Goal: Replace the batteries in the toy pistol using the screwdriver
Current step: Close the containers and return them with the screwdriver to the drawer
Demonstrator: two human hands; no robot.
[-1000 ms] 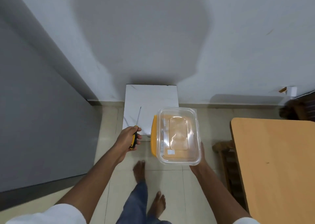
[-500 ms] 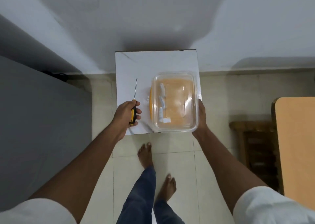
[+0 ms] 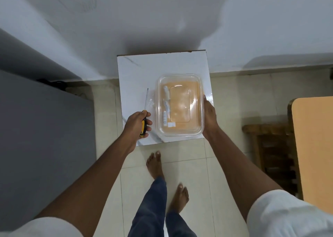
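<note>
My left hand grips the yellow-and-black handle of a screwdriver, whose thin shaft points away from me over the small white table. My right hand holds the right side of a clear plastic box with an orange bottom, low over the table's right half; whether it rests on the top I cannot tell. Through the lid I see white batteries in a line along the box's left side. No toy pistol can be made out.
The white table stands against a pale wall. A grey panel is on the left. A wooden table and a dark wooden stool are on the right. My bare feet stand on the tiled floor just before the table.
I have walked up to the white table. Both hands have carried the screwdriver and the box forward, from over the floor to over the table top.
</note>
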